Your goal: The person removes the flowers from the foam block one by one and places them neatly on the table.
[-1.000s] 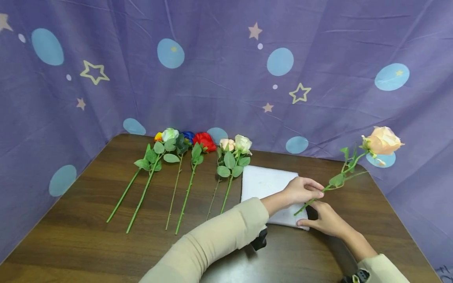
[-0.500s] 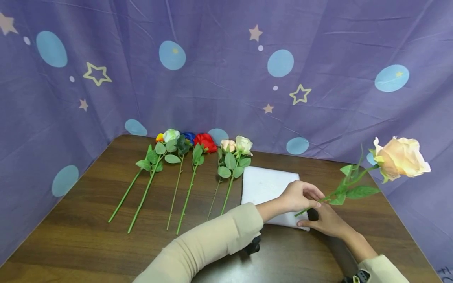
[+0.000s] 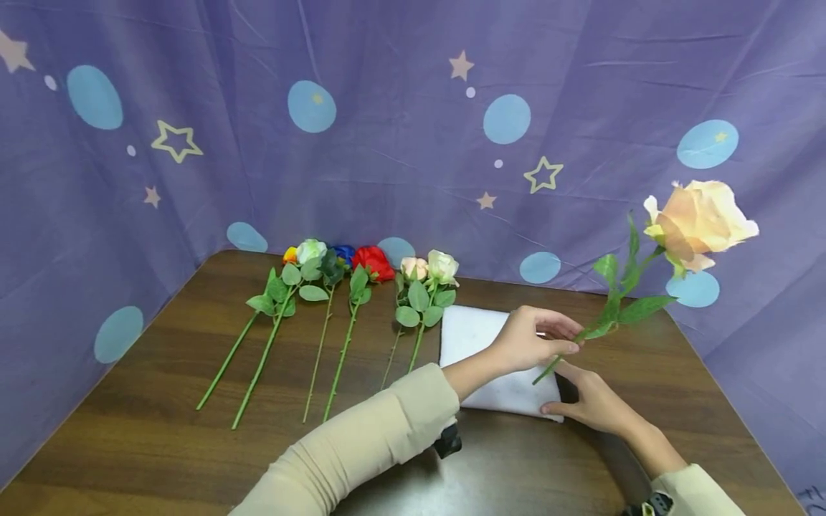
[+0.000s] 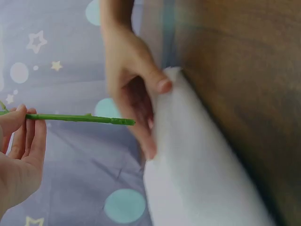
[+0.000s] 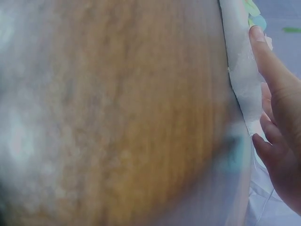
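A peach rose (image 3: 700, 222) on a green stem leans up to the right in the head view. My left hand (image 3: 532, 340) pinches its stem (image 4: 77, 117) between thumb and fingers, near the lower end. That bare end points down over the right part of a flat white foam-like pad (image 3: 474, 333). At the pad's right end, my right hand (image 3: 600, 401) rests with thumb and fingers spread along the edge. The left wrist view shows the right hand's thumb (image 4: 162, 85) on one corner and a gap under the palm. Part of the right hand's fingers is hidden.
Several artificial roses lie left of the pad, among them a red rose (image 3: 371, 263), a cream rose (image 3: 442, 266) and a pale green rose (image 3: 311, 250). The brown wooden table (image 3: 161, 430) backs onto a purple curtain (image 3: 387, 158) with stars and blue ovals.
The rose head first dips and swings right, then rises up and left, its stem turning steeper. My left hand has shifted slightly left and up. The right hand stays at the pad's edge.
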A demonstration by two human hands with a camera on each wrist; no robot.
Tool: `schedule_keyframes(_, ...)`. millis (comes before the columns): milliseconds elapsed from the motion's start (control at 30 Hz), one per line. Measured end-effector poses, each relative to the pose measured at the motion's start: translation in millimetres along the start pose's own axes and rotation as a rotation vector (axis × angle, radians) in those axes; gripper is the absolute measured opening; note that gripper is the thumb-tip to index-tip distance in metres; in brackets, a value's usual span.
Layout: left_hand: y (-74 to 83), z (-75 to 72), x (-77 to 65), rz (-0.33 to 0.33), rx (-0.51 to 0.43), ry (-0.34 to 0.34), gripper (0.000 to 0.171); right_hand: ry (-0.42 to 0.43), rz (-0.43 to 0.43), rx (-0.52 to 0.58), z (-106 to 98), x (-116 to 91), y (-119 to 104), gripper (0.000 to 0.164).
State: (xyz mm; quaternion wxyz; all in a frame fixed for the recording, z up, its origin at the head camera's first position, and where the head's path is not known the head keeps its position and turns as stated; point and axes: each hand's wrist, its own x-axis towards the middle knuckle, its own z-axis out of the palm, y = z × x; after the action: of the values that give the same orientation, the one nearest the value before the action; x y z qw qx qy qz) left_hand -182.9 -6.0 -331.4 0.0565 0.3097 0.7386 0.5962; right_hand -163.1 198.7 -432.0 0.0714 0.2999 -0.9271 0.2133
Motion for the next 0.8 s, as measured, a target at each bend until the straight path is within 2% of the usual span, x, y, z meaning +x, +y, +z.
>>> schedule_keyframes(133,4.2,-16.3,-6.9,-0.001,0.015,0.036,0.019,0.033,-0.072,0.034,2,0,2,0.072)
schedule_keyframes(300,-1.0,-33.3,-18.6,-0.002,0.030,0.082,0.020,0.058,-0.152,0.083,5,0,5,0.077)
schedule_keyframes(633,-14.7,-54.8,-37.8,0.003,0.002,0.135,0.022,0.047,-0.136,0.083,3,-1,5,0.076)
schedule_keyframes(800,-18.1,-66.5,-47.0,-0.049,0.018,0.164,0.023,0.040,-0.130,0.062,1,0,5,0.076)
